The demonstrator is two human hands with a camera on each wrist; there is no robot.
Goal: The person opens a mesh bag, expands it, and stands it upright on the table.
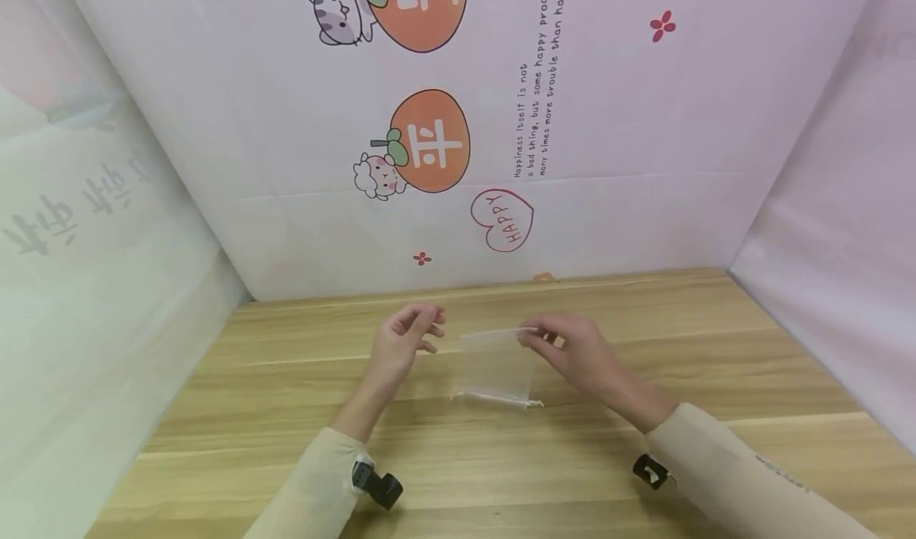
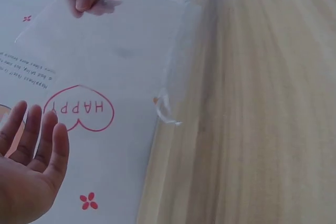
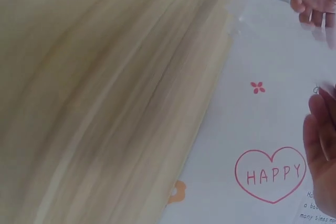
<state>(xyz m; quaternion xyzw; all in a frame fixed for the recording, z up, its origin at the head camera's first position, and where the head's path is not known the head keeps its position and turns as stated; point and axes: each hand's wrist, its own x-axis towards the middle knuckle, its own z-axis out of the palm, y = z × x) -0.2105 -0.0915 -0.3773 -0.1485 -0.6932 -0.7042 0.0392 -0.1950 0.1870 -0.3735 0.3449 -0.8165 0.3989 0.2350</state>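
Note:
A clear plastic drawstring bag (image 1: 497,364) hangs above the table, its white-edged band with short cord ends at the bottom. My right hand (image 1: 572,348) pinches the bag's upper right corner between thumb and fingers. To the left of the bag is my left hand (image 1: 408,336), apart from it with nothing in its grasp. In the left wrist view the left hand's fingers (image 2: 31,140) are spread and slightly bent, palm toward the bag. A white cord end (image 2: 165,108) dangles from the bag there. The right wrist view catches the right hand (image 3: 323,140) only at its edge.
The wood-grain table (image 1: 286,412) lies beneath both hands. A printed white cloth (image 1: 608,165) with fruit drawings and lettering stands behind its far edge, and pale cloth sides (image 1: 93,285) rise at left and right. Dark wrist camera mounts (image 1: 377,485) sit on the sleeves.

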